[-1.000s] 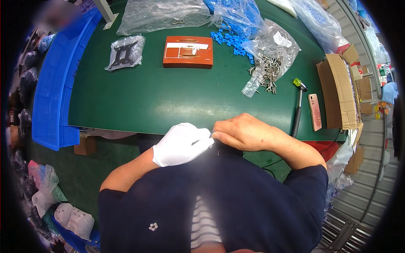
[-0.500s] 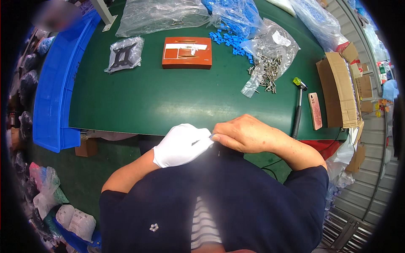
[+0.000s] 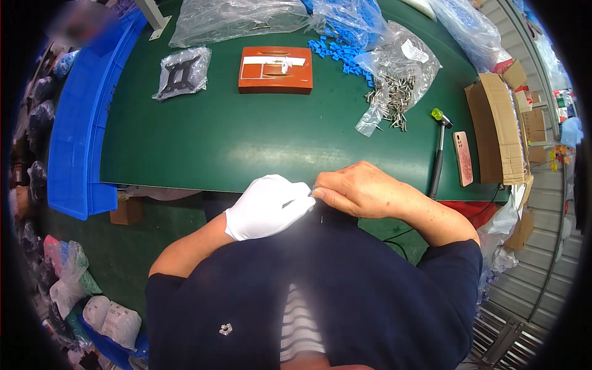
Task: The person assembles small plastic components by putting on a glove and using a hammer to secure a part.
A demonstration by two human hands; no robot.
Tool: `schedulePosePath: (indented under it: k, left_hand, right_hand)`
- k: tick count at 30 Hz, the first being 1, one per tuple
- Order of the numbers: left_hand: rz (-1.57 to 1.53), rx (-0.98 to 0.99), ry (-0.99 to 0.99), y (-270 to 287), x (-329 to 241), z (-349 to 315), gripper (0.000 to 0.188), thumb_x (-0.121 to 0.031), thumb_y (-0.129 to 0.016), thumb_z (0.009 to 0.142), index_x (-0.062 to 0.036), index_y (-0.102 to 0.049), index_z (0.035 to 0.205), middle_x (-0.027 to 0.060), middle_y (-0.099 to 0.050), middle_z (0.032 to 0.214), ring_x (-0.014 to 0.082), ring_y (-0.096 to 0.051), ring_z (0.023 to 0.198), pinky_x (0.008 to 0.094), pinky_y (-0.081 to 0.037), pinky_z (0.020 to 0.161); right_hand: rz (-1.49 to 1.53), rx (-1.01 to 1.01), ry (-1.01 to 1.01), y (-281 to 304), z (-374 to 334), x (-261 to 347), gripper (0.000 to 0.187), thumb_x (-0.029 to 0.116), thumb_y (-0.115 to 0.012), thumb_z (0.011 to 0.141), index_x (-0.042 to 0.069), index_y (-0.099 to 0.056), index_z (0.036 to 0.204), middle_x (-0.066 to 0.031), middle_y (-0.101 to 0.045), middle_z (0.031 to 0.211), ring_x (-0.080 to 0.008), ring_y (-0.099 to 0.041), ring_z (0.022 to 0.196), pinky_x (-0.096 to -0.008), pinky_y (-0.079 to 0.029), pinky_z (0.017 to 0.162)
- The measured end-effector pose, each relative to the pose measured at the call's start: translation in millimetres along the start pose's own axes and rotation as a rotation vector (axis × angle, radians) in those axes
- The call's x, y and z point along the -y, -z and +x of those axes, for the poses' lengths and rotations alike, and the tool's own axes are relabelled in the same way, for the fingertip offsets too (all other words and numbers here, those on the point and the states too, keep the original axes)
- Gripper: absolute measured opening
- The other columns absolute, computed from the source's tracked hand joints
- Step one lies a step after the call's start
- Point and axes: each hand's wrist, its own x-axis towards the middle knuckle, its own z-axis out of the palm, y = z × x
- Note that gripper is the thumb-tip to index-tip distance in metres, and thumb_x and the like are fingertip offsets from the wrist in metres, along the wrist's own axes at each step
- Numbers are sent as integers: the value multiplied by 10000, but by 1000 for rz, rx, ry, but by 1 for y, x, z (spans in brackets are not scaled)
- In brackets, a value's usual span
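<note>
At the near edge of the green table my two hands meet, fingertip to fingertip. My left hand (image 3: 266,206) wears a white glove, its fingers pinched together. Bare and closed, my right hand (image 3: 353,190) presses thumb against forefinger right beside the glove's fingertips. A tiny bluish bit shows between them, too small and covered to name. Farther up lie small blue pieces (image 3: 342,57), partly spilled from a clear bag, and metal pins or screws (image 3: 394,102) spilling out of another clear bag (image 3: 425,71).
An orange-brown box (image 3: 275,83) and a bagged black part (image 3: 180,75) lie on the green table (image 3: 203,142). At right are a hammer (image 3: 438,154), a pink phone (image 3: 462,158) and an open cardboard carton (image 3: 496,132). A long blue bin (image 3: 80,135) stands left.
The whole view has shifted slightly, so the table things sit a little higher. My hands stay pinched together at the same place by the table edge.
</note>
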Motion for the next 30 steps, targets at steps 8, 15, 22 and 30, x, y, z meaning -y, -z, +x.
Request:
schedulePosePath:
  k: [8,15,22,30]
  left_hand:
    - [4,38,52,-2,-4,-4,173,-198,-589,935,-85,-636,813,103,-593,675,313,-595,673,417,-464,655]
    - [-44,54,109,-3,-5,-4,232,-219,-549,967,-83,-671,825,60,-588,603,263,-593,654,388,-470,661]
    - [-28,52,114,3,-12,-3,224,-246,-557,950,-75,-614,815,155,-601,703,372,-603,685,465,-466,643]
    - [-64,64,218,6,-16,-4,257,-216,-502,988,-82,-683,862,55,-586,603,213,-594,603,354,-473,628]
  right_hand:
    - [-64,-83,64,-6,-4,9,262,285,-509,1011,63,-548,878,-157,-608,692,-392,-618,689,-500,-487,628]
    - [249,78,30,0,6,-1,272,298,-527,1011,65,-566,878,-149,-592,675,-396,-600,653,-492,-478,603]
    - [-135,-300,157,-12,-3,10,235,260,-582,965,71,-578,824,-145,-586,654,-377,-610,631,-463,-491,581]
    - [102,-442,-37,11,-6,-6,307,270,-510,1031,12,-571,876,-137,-523,695,-289,-514,620,-388,-454,619]
